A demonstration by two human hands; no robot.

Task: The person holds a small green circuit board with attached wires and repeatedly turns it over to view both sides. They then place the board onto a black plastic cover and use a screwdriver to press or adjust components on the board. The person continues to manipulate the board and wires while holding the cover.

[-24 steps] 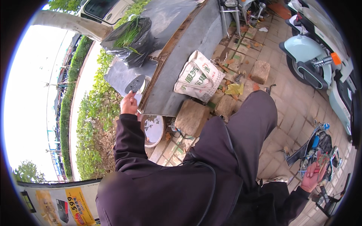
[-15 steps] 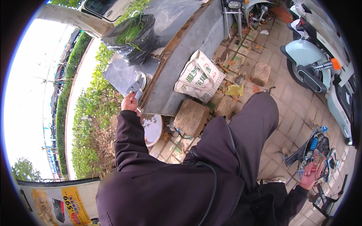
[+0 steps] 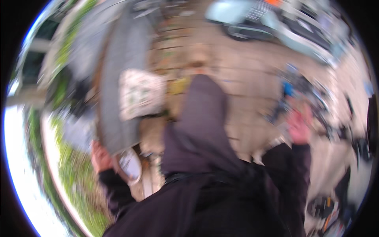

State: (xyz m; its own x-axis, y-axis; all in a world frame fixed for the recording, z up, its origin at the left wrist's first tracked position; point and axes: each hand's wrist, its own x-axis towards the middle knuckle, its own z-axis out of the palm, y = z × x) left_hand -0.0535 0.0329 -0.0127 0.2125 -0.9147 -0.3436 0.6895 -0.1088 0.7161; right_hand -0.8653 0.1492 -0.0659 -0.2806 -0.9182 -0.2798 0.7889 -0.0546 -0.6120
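The whole view is smeared by motion. My left hand (image 3: 101,157) is at the near left end of a long grey metal-looking board (image 3: 120,79), just beside a round white bucket (image 3: 130,166). Its fingers are blurred, and whether anything is in them does not show. On the right, my right hand (image 3: 299,125) reaches toward a jumble of dark and blue parts (image 3: 302,85) on the paving. Its fingers are smeared too, and what they hold, if anything, cannot be made out.
A printed white cloth bag (image 3: 142,94) leans against the board. Stone blocks (image 3: 153,132) lie by my knee. A black plastic bag (image 3: 79,93) is at the left. A pale blue scooter (image 3: 233,14) stands at the far right. More dark gear (image 3: 321,206) lies lower right.
My view has swung right, so everything sits further left. A dark, flat oval tool showed in my left hand before; it cannot be made out now. My right hand has risen in the view.
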